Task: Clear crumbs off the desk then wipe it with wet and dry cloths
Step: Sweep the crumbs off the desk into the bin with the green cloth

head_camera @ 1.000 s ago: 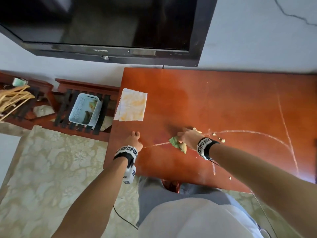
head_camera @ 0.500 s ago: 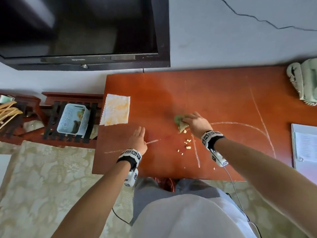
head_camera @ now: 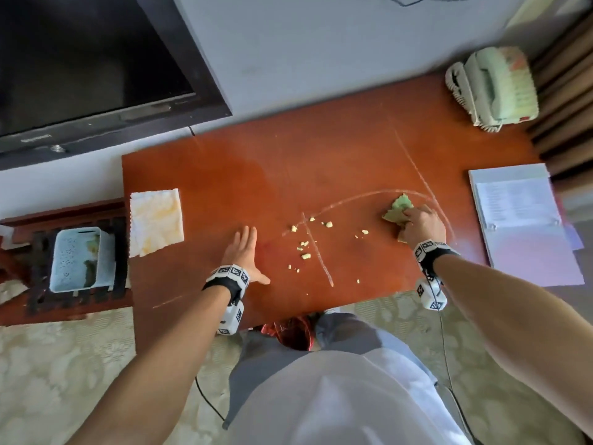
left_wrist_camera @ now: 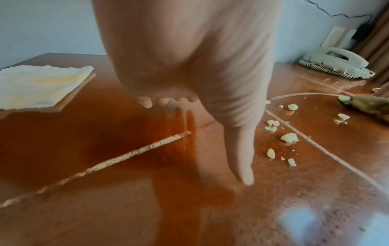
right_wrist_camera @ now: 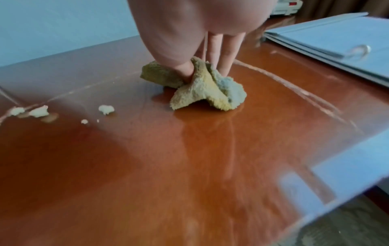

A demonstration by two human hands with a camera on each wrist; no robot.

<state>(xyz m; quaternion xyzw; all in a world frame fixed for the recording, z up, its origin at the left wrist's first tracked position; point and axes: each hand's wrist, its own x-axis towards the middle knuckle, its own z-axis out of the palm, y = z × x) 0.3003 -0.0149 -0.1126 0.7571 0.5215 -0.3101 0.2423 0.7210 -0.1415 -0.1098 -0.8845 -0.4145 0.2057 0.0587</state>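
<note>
**Crumbs not yet cleared, wiping barely under way**

Nearest the person, the front edge of the glossy reddish-brown wooden desk is lying bare apart from a few specks. The left hand is resting flat on that surface with its fingers straight and spread, holding nothing; it is sitting just left of the mess, perhaps placed as a stop for whatever gets swept toward it.

Further in, the scattered pale yellow crumbs are lying loose in the middle of the desk, between the two hands and across thin pale streaks on the wood. None of them appear gathered into a pile, so I judge the first step as unfinished.

To the right of the crumbs, the right hand is gripping the crumpled green-and-yellow cloth, thumb and fingers curled into its folds and pressing it down on the desk. Whether this cloth is damp I cannot tell.

Toward the far left corner, the flat, pale cream square cloth with yellow staining is lying spread out and untouched, so that cloth's pass seems wholly ahead.

Beyond the right hand, the pale open ring binder and, at the back corner, the pale green corded telephone are sitting on the desk, and may need wiping around.
</note>
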